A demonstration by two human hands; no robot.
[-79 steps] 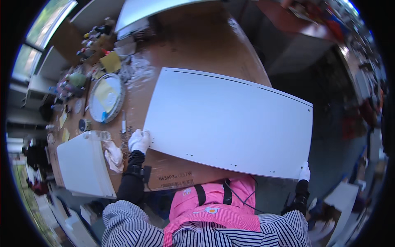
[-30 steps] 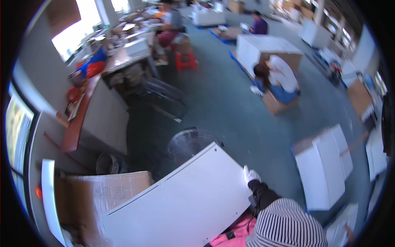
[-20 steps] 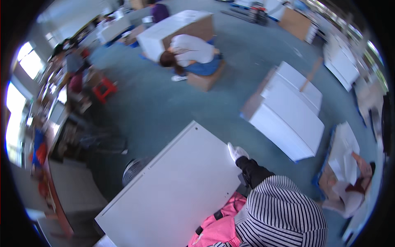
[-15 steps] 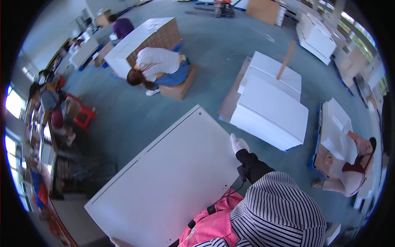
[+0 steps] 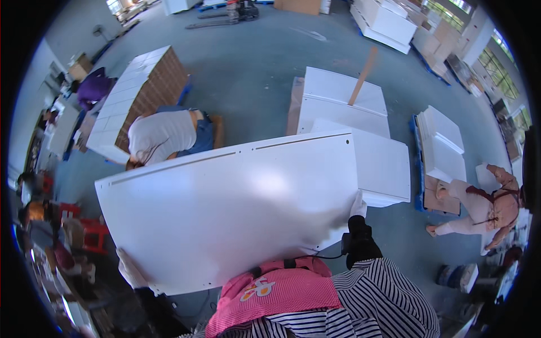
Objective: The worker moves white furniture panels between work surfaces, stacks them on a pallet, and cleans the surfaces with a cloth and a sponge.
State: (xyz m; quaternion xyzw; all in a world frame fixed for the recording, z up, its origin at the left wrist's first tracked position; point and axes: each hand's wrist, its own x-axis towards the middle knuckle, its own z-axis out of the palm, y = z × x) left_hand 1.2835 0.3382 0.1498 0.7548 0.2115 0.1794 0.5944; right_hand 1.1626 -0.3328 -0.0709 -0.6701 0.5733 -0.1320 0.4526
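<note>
Grey-blue floor (image 5: 248, 107) fills the upper middle of the frame, with stacked white boards (image 5: 389, 163) right of centre. One large white panel (image 5: 225, 208) spans the centre and lower left, stretched between the person's gloved hands: the left grip (image 5: 131, 270) grasps its lower-left edge, the right grip (image 5: 359, 205) its right edge, most of the panel lying between and above them. It looks flat and glossy, with a long, interrupted dark groove along its upper edge and small dark holes near its right end.

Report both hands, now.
Left hand: holding the white drilled panel by its left edge.
Right hand: holding the same panel's right edge.
</note>
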